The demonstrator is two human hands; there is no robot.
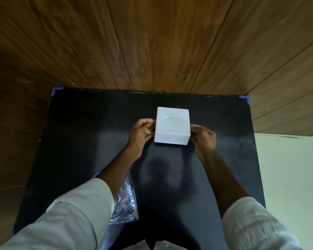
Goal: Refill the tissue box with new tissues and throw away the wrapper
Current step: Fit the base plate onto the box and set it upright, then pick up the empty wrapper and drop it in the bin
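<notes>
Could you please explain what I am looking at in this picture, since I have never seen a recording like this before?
There is no machine here: a person wears a camera on the head, so the single picture looks forward and down over their own arms. On a black table stands a white tissue box with an oval slot on top. The left hand and the right hand press against its two sides, gripping it. Nearer the person, partly hidden under the left sleeve, lies a crinkly clear plastic wrapper. Wooden panelling rises behind the table.

Black table (79, 141) bears white tissue box (172, 127) and crinkled wrapper (125, 204)
</notes>
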